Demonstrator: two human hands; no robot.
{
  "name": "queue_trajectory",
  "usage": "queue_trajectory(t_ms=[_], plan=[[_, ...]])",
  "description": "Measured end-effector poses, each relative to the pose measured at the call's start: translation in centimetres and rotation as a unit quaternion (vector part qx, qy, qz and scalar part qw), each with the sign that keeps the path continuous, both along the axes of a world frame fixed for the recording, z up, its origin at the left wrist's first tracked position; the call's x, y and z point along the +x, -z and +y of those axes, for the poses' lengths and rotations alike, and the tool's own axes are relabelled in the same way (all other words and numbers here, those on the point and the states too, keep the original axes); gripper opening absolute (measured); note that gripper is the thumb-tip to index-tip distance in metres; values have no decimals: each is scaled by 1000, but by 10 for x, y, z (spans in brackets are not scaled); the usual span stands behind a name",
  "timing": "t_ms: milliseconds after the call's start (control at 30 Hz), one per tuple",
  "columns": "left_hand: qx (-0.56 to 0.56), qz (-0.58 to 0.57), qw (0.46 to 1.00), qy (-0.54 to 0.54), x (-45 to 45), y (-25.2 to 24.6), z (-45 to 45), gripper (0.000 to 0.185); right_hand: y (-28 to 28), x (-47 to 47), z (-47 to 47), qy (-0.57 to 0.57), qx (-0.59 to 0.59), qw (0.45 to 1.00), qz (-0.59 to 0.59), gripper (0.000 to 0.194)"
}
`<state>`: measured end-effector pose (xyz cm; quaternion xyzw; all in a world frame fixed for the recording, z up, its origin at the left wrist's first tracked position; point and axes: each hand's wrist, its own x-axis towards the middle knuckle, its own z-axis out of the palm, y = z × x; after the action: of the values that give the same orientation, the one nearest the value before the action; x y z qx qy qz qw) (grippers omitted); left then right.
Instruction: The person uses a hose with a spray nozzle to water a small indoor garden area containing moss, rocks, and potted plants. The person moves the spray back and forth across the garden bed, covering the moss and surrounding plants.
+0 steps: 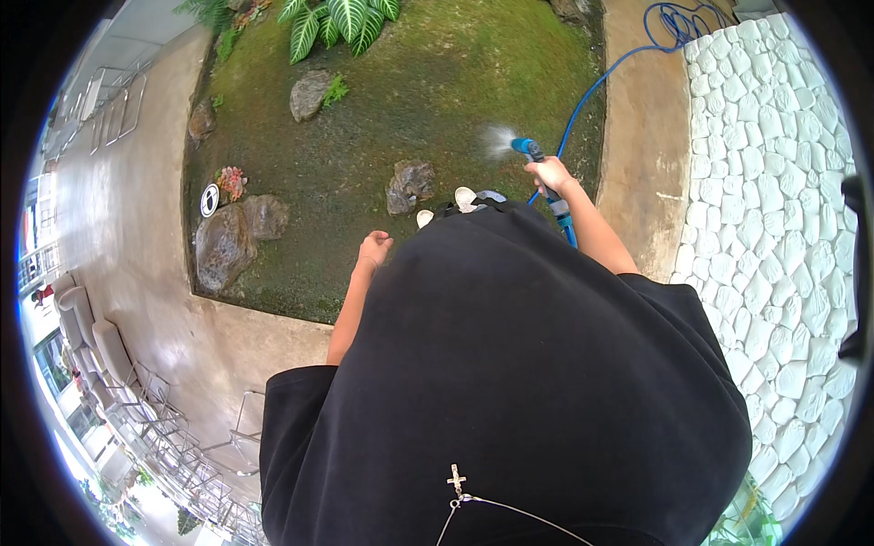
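Note:
My right hand (550,173) grips a blue and grey hose spray nozzle (524,146). A fan of water (500,140) sprays from its tip towards the left, over a mossy garden bed (437,95). The blue hose (568,130) runs from the far right down past my forearm. My left hand (377,246) hangs over the bed, fingers partly curled, with nothing seen in it. A brown rock (410,185) lies between my hands, just beyond my pale shoes (466,198).
Wet rocks (224,247), a small red plant (232,183) and a round sign (209,200) stand at left. Striped leafy plants (341,24) grow at the top. A concrete border (645,136) and a white stone wall (765,205) line the right. Metal chairs (157,423) stand lower left.

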<state>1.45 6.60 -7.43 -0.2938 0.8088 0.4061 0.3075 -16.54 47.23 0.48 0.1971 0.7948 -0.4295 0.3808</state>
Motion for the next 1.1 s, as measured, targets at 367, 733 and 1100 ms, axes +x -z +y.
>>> queue_trajectory(t_ms=[367, 733, 1100], plan=[[-39, -30, 999, -7, 25, -2, 2, 35, 9, 5, -19, -25, -8, 1000, -15, 29], [-46, -9, 999, 11, 24, -4, -1, 34, -13, -20, 41, 211, -136, 968, 11, 20], [-30, -4, 999, 27, 4, -7, 2, 35, -29, -37, 69, 330, -227, 915, 43, 20]])
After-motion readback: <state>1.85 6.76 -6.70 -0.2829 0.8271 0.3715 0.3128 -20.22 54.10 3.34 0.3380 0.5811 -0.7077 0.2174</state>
